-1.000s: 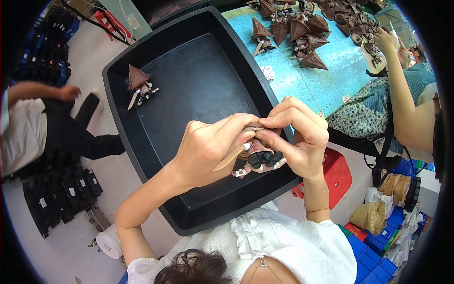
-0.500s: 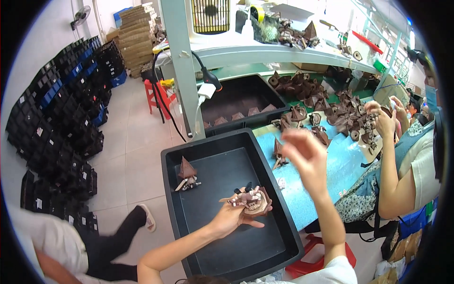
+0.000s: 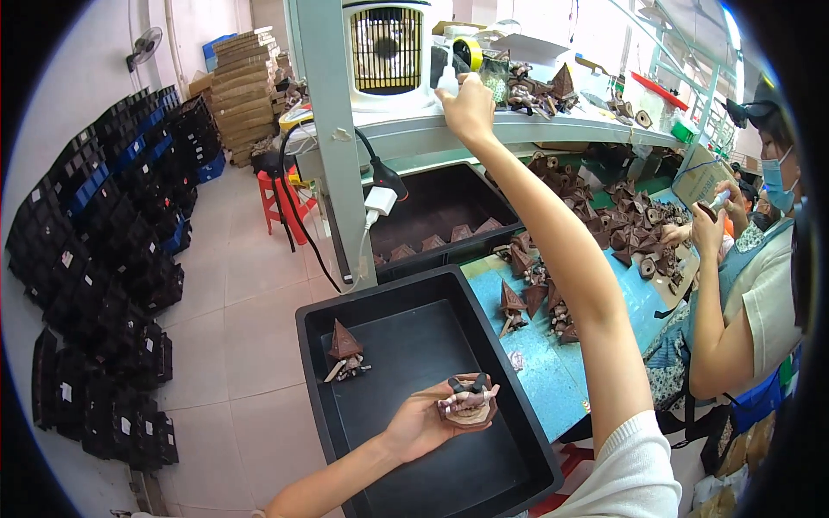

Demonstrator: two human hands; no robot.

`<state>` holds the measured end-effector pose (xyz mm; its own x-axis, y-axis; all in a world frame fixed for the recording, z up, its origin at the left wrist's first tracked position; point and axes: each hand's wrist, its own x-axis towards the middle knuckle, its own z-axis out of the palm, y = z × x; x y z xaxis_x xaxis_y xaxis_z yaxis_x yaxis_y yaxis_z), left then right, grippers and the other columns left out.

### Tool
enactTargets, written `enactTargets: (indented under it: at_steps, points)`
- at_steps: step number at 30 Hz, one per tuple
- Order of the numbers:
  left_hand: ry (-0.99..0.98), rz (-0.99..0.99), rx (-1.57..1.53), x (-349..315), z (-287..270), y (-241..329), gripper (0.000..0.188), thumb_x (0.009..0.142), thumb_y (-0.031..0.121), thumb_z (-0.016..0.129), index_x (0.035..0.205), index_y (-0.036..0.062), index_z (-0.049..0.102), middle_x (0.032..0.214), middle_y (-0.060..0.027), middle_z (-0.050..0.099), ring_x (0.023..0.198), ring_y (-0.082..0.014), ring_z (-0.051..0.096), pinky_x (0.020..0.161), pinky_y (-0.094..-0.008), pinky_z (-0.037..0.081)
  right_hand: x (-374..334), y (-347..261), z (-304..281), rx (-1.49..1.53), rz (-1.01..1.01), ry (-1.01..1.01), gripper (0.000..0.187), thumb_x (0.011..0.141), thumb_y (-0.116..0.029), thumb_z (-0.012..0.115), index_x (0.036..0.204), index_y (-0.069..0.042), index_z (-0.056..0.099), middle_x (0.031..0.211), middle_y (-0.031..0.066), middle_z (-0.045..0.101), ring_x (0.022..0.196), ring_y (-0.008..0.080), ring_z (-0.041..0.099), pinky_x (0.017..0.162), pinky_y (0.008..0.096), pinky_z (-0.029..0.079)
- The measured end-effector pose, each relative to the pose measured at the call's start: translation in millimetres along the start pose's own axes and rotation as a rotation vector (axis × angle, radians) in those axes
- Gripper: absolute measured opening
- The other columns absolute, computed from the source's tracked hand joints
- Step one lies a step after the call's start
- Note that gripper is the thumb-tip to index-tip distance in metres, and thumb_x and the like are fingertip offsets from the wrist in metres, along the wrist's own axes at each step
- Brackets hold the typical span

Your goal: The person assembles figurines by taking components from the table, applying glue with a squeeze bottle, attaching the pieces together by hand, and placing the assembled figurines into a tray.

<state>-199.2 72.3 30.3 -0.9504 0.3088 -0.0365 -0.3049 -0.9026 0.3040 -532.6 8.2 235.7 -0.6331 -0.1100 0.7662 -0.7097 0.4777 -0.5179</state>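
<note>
My left hand (image 3: 420,429) holds a small brown figurine (image 3: 467,407) over the black tray, its pale hollow underside and striped limbs facing up. At the shelf, my right hand (image 3: 469,108) has its fingers around a small white squeeze bottle (image 3: 447,81) with a narrow tip; the hand partly hides it. Inside the black tray (image 3: 462,298), toward its far left corner, stands another brown figurine (image 3: 346,347) with a pointed pyramid top and thin limbs below.
Beside the tray, the blue work surface (image 3: 540,380) carries several pyramid figurines (image 3: 512,302) and heaped brown parts (image 3: 635,220). A fan heater (image 3: 386,52), a post (image 3: 337,129) and a hanging plug (image 3: 380,203) stand beyond. A co-worker (image 3: 743,285) handles parts at the right.
My right hand has moved from above the blue surface up to the shelf and closed on the white bottle. My left hand has turned the figurine slightly. The person at lower left has left view.
</note>
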Motion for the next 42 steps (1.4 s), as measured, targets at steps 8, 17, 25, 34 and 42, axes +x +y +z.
enactTargets:
  at_steps: [8,17,25,34,42]
  points:
    - [0.159,0.248,0.823,-8.3,6.8,9.8,0.033,0.098,0.015,0.045,0.123,-0.005,0.054,0.111,-0.0117,0.062,0.106,-0.0168,0.06,0.09,-0.0295,0.049,-140.4,1.2,-143.0,0.911,0.215,-0.526,0.029,0.094,-0.011,0.06,0.114,0.006,0.05,0.102,0.0125,0.063,0.088,0.0176,0.067,0.072,0.0311,0.059]
    - [0.203,0.207,1.07,-2.9,18.5,3.9,0.026,0.096,0.01,0.052,0.115,-0.005,0.06,0.106,-0.0105,0.06,0.091,-0.0156,0.065,0.082,-0.028,0.051,-299.5,36.9,-284.1,0.731,0.689,-0.815,0.026,0.084,0.0,0.068,0.107,0.009,0.061,0.093,0.016,0.07,0.087,0.0199,0.07,0.078,0.0266,0.054]
    - [0.175,0.05,1.012,-5.1,17.3,-3.4,0.037,0.087,-0.001,0.044,0.12,-0.0057,0.06,0.113,-0.0151,0.063,0.1,-0.0189,0.065,0.086,-0.0303,0.052,-325.9,57.8,-294.6,0.672,0.572,-0.577,0.034,0.074,-0.02,0.076,0.091,0.007,0.066,0.072,0.009,0.065,0.057,0.0099,0.053,0.054,0.023,0.038]
    - [0.218,0.055,1.16,-3.8,19.6,-2.9,0.033,0.088,0.002,0.045,0.115,-0.006,0.063,0.104,-0.0156,0.069,0.096,-0.0204,0.068,0.088,-0.0323,0.053,-318.1,52.6,-290.9,0.536,0.471,-0.579,0.031,0.07,-0.017,0.075,0.088,0.007,0.067,0.072,0.0121,0.067,0.056,0.0106,0.055,0.054,0.0225,0.039]
    - [0.245,0.06,1.18,-2.9,22.2,-4.8,0.033,0.085,0.002,0.047,0.113,-0.0066,0.064,0.1,-0.0169,0.069,0.088,-0.0212,0.069,0.08,-0.031,0.053,-308.9,50.7,-289.0,0.465,0.477,-0.68,0.032,0.07,-0.02,0.076,0.086,0.007,0.067,0.068,0.0118,0.066,0.055,0.0113,0.057,0.053,0.0228,0.04]
